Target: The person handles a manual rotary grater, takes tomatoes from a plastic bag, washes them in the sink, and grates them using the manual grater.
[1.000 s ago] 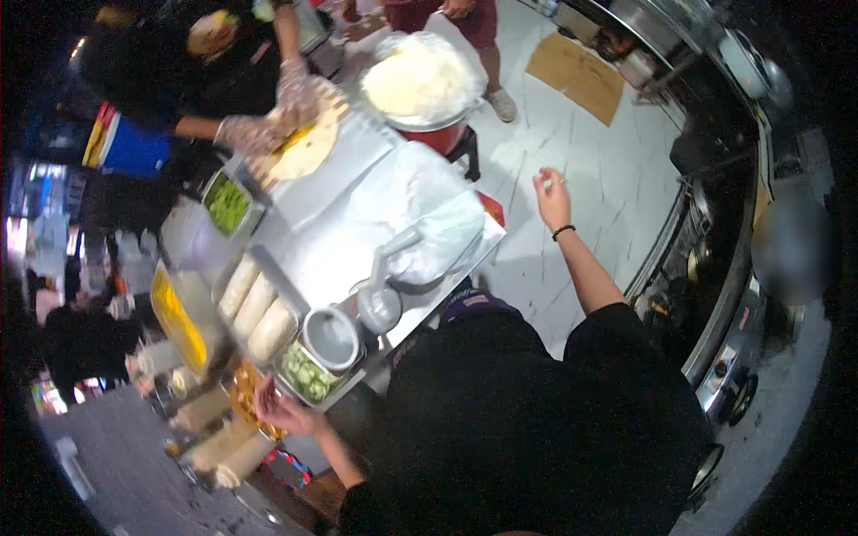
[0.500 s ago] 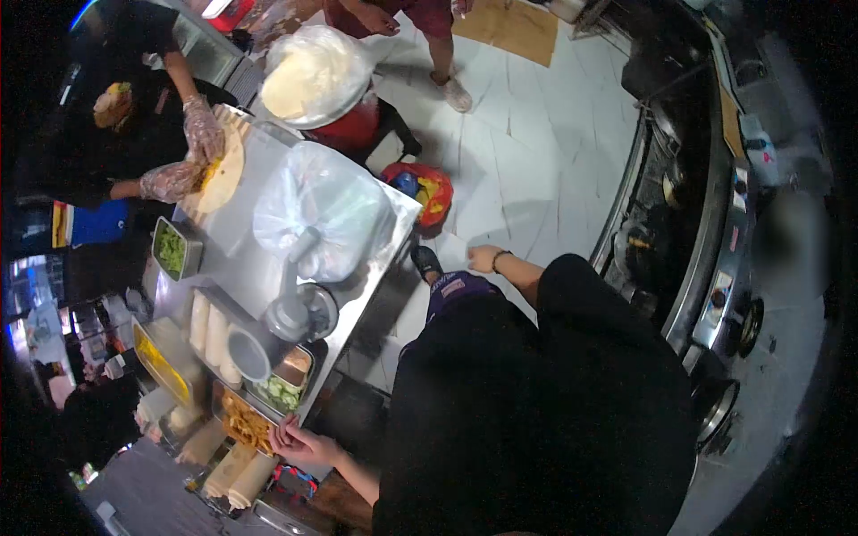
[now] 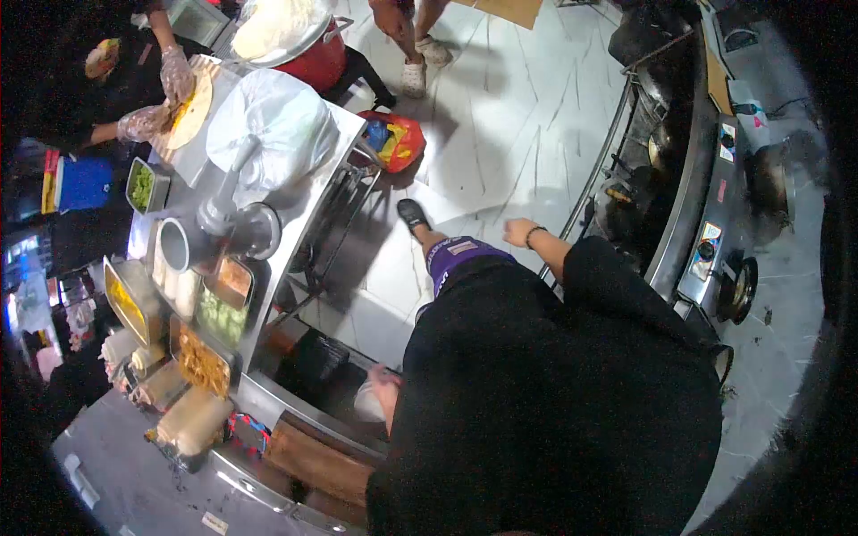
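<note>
My left hand (image 3: 385, 386) hangs low beside my black shirt, off the edge of the steel counter (image 3: 335, 424). It is smeared by motion, and a whitish shape (image 3: 368, 404) lies against it. Whether the fingers grip that shape cannot be made out. Over the floor on the other side, my right hand (image 3: 516, 233), with a dark bracelet at the wrist, is loosely curled with nothing visible in it. Nearest to the left hand on the counter are a brown wooden board (image 3: 315, 463) and a tray of orange-brown food pieces (image 3: 202, 362).
Across the prep table (image 3: 313, 210), a co-worker's gloved hands (image 3: 147, 123) press on a filled flatbread (image 3: 194, 114). A white plastic bag (image 3: 268, 129) and grey dispensers (image 3: 255, 230) stand there. A stove (image 3: 684, 205) lines the right. Another person's legs (image 3: 416, 54) are ahead, near a red bag (image 3: 404, 147).
My left hand has left the edge of the food tray and swung back towards my body. My body has moved relative to the table; my right hand still hangs curled at my side.
</note>
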